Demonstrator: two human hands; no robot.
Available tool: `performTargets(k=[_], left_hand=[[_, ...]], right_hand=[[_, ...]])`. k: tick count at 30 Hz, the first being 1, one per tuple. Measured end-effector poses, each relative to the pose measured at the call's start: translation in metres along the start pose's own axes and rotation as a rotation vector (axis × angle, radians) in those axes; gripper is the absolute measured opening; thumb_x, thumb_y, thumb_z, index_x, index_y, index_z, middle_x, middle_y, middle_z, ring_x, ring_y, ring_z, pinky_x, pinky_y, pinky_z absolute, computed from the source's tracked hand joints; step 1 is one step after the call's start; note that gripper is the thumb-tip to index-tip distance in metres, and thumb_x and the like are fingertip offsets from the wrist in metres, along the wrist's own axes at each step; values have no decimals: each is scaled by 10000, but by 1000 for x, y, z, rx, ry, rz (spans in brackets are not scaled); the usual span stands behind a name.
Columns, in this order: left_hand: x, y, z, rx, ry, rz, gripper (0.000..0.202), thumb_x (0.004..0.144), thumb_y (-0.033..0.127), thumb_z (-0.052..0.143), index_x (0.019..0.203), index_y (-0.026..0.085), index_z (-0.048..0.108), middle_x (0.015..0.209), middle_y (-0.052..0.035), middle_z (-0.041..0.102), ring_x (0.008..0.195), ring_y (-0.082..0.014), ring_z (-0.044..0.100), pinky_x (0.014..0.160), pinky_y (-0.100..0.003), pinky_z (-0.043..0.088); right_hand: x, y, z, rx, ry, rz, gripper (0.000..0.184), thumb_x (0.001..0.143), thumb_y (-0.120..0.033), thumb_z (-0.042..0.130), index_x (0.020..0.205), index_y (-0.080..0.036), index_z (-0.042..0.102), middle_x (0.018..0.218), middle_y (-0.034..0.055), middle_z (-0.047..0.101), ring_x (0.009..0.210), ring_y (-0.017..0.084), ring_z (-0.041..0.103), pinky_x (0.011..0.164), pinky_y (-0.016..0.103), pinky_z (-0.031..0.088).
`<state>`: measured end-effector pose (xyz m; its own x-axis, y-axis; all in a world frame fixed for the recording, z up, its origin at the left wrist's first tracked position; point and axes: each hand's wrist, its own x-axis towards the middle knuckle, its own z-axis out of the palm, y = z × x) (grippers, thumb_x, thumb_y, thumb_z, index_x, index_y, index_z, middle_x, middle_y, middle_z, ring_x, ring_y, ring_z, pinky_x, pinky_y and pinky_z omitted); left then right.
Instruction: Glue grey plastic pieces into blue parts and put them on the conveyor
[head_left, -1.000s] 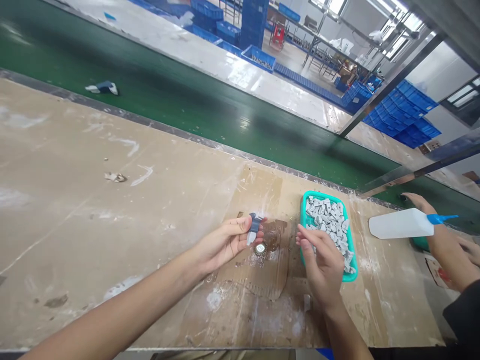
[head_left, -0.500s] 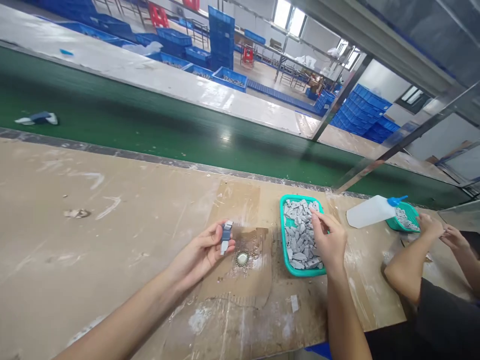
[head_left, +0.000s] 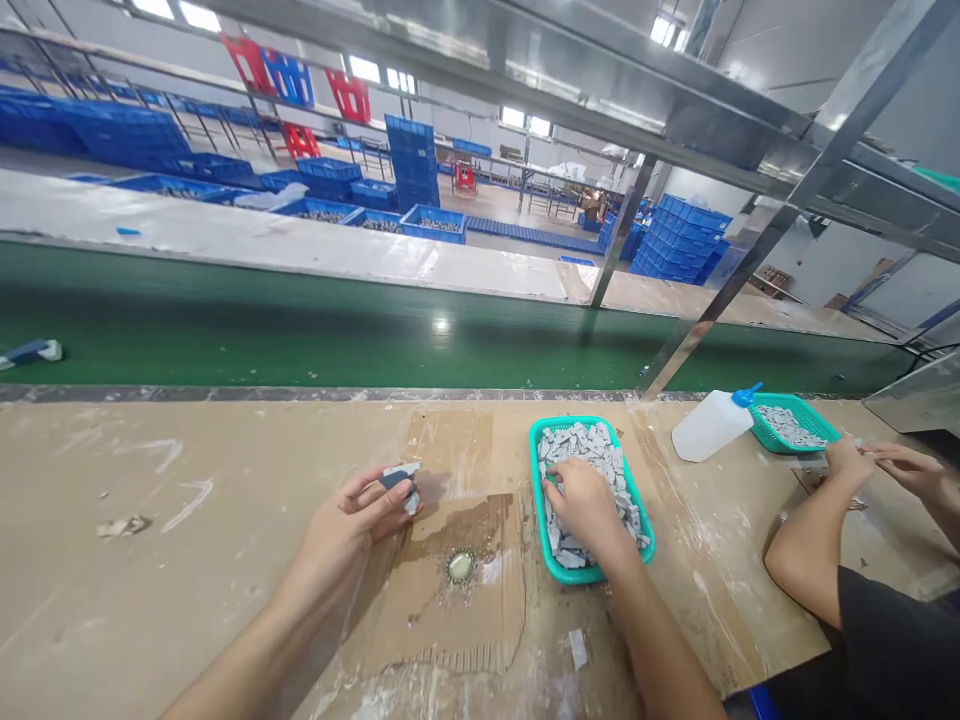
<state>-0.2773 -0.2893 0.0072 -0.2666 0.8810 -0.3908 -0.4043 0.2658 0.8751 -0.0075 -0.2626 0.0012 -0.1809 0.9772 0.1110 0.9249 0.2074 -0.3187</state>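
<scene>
On the surface (head_left: 247,500), a cardboard sheet (head_left: 465,630) is lying in front of the person, with a cap (head_left: 460,567) sitting on it. The left hand (head_left: 371,515) is holding a piece (head_left: 397,480) near the sheet's left edge. Right of the sheet, a basket (head_left: 574,576) is holding parts (head_left: 574,440), the right hand (head_left: 585,500) resting among them. Farther right, a bottle (head_left: 709,430) is standing beside a second basket (head_left: 766,438). Behind everything, a belt (head_left: 337,340) is running crosswise.

near basket (head_left: 576,577): teal | pieces (head_left: 589,440): grey | held part (head_left: 397,481): dark blue, white | belt (head_left: 337,340): green
</scene>
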Motion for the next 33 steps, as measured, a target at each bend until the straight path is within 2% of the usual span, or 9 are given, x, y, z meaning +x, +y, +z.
performTargets(k=[3,8,10,16,23,25,28,31,33], left_hand=[[18,23,6,159,-13,47,592,484,280,885,1013,164,647,914,-48,708,719,-173,671,682,-255,578],[75,58,19,789,214,487,487,720,401,724,1147,179,655,1060,-80,686,931,-257,676,835,-318,520],[101,63,27,995,262,571,458,770,410,668,1162,173,653,1117,-88,671,959,-275,673,872,-341,500],[152,66,57,1121,262,558,494,796,367,605,1198,80,612,1086,-132,700,1041,-302,643,966,-401,452],[165,53,83,1168,337,603,580,783,250,464,1251,-87,529,1262,-331,560,1232,-449,497,1017,-586,369],[156,42,92,1185,269,688,586,770,232,446,1258,-83,527,1310,-325,528,1279,-429,457,1068,-565,328],[129,24,106,1208,56,811,534,789,261,451,1262,43,571,1321,-205,578,1274,-329,492,1111,-459,337],[92,11,120,1148,-274,824,457,847,372,462,1231,175,614,1302,-111,619,1226,-281,548,1086,-418,390],[68,6,127,1031,-537,691,455,858,456,490,1203,199,637,1295,-106,626,1186,-282,584,1051,-411,434]], right_hand=[[6,-3,0,-31,-41,51,161,891,-210,595,983,-164,720,940,98,704,900,240,658,751,303,436],[11,-14,-5,-68,-103,108,189,901,-163,550,933,-147,736,967,139,700,940,264,658,757,315,439],[11,-18,-9,-69,-121,128,216,905,-142,529,909,-136,745,972,148,701,941,265,662,759,317,444],[13,-20,-17,-33,-146,213,196,877,-140,570,848,-127,763,953,151,721,940,269,678,734,309,458],[18,-18,-14,53,-126,311,133,847,-206,646,860,-142,762,936,136,745,895,274,706,690,303,469],[19,-18,-12,78,-107,336,124,828,-146,635,825,-126,758,880,147,746,855,275,712,672,300,464],[16,-17,-10,126,-47,354,129,805,-98,619,774,-112,744,831,158,735,798,274,709,668,305,458],[11,-14,-10,209,61,298,146,842,-119,588,810,-140,729,908,129,716,878,252,681,749,308,460],[6,-10,-12,281,138,248,155,874,-123,556,865,-158,707,944,96,690,926,224,650,796,294,453]])
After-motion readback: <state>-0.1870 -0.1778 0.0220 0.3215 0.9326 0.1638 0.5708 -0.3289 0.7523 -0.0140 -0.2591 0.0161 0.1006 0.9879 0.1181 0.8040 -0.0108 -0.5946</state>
